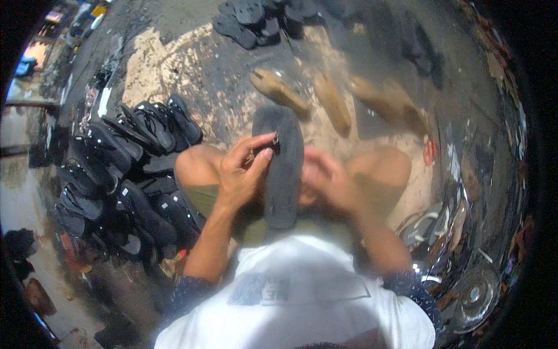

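A dark grey sandal sole point(283, 186) is held lengthwise in front of my lap, its broad end away from me. My left hand point(241, 171) reaches over its left edge, with thumb and forefinger pinched together at a small dark piece point(275, 141) on the sole's surface. That piece is too small to name. Close by the sole's right edge is my right hand point(328, 177), smeared by motion. Its fingers are partly hidden, and whether they grip the sole cannot be made out.
Several black sandals point(125, 142) lie heaped to my left, with more dark sandals point(261, 20) at the far side. Beyond my knees lie tan shoe lasts point(281, 91). Red-handled scissors point(429, 153) are by my right knee. A round metal object point(474, 294) sits at lower right.
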`<state>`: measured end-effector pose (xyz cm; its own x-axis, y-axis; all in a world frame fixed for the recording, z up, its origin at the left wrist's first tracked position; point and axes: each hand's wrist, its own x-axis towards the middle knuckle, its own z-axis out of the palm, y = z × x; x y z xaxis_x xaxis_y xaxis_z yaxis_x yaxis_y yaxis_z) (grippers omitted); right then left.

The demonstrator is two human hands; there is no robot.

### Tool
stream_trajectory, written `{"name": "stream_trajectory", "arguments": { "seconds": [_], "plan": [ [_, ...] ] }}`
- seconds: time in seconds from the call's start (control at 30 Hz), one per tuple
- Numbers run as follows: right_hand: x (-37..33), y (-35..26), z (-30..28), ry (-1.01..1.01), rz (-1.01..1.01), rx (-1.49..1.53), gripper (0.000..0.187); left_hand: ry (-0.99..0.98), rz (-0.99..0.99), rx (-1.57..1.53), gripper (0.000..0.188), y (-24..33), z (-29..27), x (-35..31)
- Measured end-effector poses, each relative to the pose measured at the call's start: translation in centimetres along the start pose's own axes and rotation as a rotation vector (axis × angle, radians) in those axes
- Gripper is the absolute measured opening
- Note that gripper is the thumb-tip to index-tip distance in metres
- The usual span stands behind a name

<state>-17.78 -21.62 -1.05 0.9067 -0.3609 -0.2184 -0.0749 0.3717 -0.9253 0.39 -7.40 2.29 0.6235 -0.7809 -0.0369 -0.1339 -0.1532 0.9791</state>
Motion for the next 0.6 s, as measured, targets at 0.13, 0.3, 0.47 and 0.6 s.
{"name": "stream_trajectory", "arguments": {
  "seconds": [0.13,0.3,0.47,0.6],
  "plan": [
    [1.8,-2.9,1.4,-0.035,0.158,-0.092,0.057,-0.024,0.030,0.087,0.023,-1.1,0.5,-4.0],
    [0.2,-0.2,3.4,-0.159,0.040,0.140,0.042,-0.135,0.063,0.184,0.030,0.4,0.1,-6.6],
    [-0.2,-1.1,2.6,-0.164,0.041,0.011,0.038,-0.017,-0.096,0.013,0.035,-0.1,0.5,-8.2],
    [-0.7,-0.2,3.6,-0.142,-0.073,-0.190,0.036,0.084,-0.186,-0.310,0.049,0.0,1.6,-7.9]
  ]
}}
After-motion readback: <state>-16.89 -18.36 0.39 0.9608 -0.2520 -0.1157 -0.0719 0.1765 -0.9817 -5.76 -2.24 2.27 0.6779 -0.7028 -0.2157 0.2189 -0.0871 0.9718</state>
